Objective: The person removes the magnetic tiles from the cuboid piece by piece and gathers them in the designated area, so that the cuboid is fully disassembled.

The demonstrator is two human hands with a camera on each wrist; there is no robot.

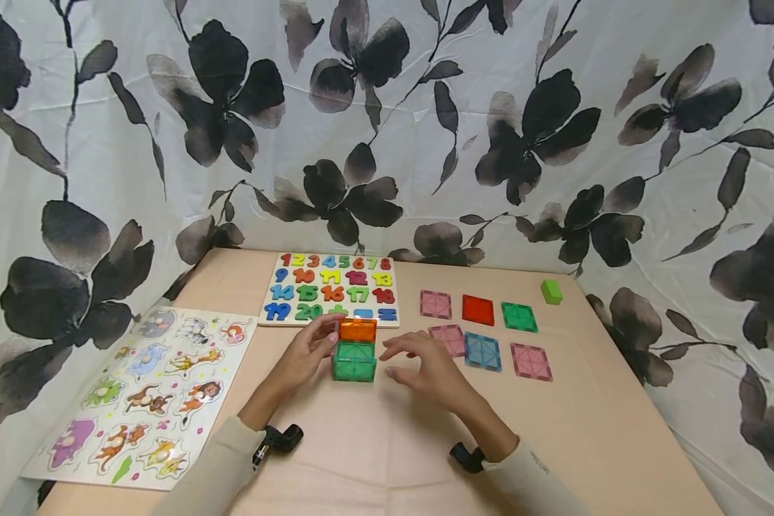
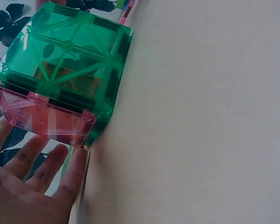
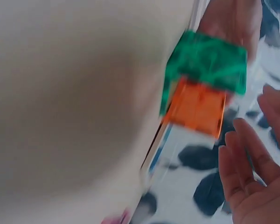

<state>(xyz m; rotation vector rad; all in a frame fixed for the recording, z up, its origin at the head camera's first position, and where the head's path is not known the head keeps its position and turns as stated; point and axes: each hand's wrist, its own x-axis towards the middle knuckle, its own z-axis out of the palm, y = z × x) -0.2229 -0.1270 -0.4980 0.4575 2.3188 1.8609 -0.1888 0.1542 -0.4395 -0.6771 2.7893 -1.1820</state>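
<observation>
A small box of translucent magnetic tiles stands near the middle of the table. Its green tile faces me in the head view, with an orange tile showing above it. On the side toward the left hand is a pink tile. My left hand holds the box at its left side, thumb and index finger at the upper edge, the other fingers spread beside the pink tile. The right hand hovers just right of the box, fingers loosely bent and holding nothing. In the right wrist view, its fingertips stay apart from the orange tile.
Loose tiles lie to the right, among them a red tile, a blue tile and a pink tile. Farther back sits a green block. A number puzzle board lies behind the box; an animal puzzle board lies left.
</observation>
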